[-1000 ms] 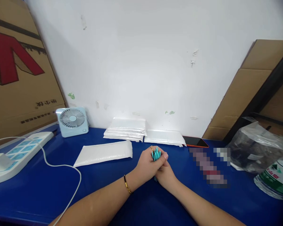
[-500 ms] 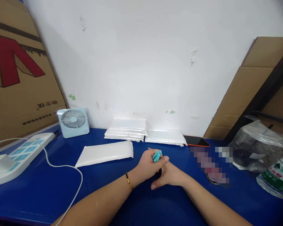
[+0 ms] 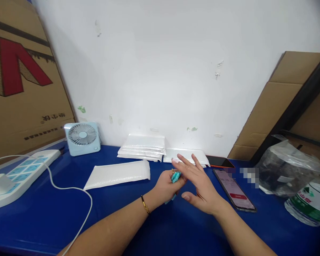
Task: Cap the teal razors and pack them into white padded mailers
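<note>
My left hand (image 3: 167, 185) is closed around a bunch of small turquoise pieces (image 3: 176, 176). Their ends poke out above the thumb, and a bit more turquoise shows beneath the fist; their exact kind I cannot make out. Just to its right, my right hand (image 3: 198, 183) has its fingers spread, the fingertips over the left hand and in front of the white padded mailers. I see nothing clearly held in it. One white padded mailer (image 3: 117, 174) lies flat on the blue table, left of my hands.
Against the wall sit a stack of padded mailers (image 3: 141, 147) and a lower pile (image 3: 186, 155). A small fan (image 3: 82, 138) and a power strip (image 3: 29, 169) with a white cable are at left. At right lie a phone (image 3: 234, 190), a dark tablet-like device (image 3: 220, 161) and a bagged container (image 3: 285, 170).
My right hand has drawn away from the left one, rising a little to the right with its fingers now spread. My left hand stays nearly in place, still holding the turquoise pieces.
</note>
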Demonstrator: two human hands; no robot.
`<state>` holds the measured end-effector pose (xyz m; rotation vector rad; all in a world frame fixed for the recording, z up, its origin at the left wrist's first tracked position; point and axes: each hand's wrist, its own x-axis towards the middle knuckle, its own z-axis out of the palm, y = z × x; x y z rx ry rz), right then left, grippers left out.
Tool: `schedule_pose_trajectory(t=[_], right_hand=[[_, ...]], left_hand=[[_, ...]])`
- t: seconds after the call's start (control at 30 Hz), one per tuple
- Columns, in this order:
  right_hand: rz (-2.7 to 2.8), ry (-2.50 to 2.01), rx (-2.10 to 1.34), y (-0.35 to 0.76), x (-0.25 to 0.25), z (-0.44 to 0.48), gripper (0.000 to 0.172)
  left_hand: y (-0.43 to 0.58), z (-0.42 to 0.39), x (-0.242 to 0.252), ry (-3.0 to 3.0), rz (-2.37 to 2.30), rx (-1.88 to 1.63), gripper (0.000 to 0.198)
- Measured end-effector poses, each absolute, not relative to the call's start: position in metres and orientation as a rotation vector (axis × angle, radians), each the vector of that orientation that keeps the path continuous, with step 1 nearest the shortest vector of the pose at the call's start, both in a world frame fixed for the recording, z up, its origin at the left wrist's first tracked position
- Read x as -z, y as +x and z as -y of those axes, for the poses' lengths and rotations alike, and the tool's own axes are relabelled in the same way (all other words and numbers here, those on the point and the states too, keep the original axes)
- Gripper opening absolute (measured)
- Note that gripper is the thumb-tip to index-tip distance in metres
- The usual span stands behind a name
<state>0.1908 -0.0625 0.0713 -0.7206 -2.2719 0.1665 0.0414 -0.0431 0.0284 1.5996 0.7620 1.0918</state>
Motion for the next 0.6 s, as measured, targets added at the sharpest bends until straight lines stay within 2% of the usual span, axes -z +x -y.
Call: schedule_pose_trajectory(t=[0.1,0.17,0.27,0.33,0.43,0.6], right_hand=[[2.014,-0.792,-0.576,0.194,-0.06,0.055,0.081],[1.846,-0.78,-1.008,0.19,-0.049,0.052,0.081],[1.661,-0.612,-1.77,0.175,-0.026,0.052,0.063],[1.515,-0.489,-2.141,0.164,-0.012,0.055,0.046],[1.254,-0.368,-2.452,0.156,0.003,0.055,0.032],[1.297,-0.226,-2.556,0.155,0.006,0.058,0.036]], left_hand=[[0.039,0.042,-0.035,1.474,-0.709,-1.141,0.047],[0.037,0.042,-0.042,1.333,-0.592,-1.176,0.049],[0.033,0.044,-0.051,1.137,-0.395,-1.157,0.047],[0.031,0.046,-0.056,1.071,-0.309,-1.085,0.047],[0.028,0.048,-0.057,1.065,-0.213,-0.977,0.047],[0.029,0.052,-0.054,1.232,-0.17,-0.88,0.048]])
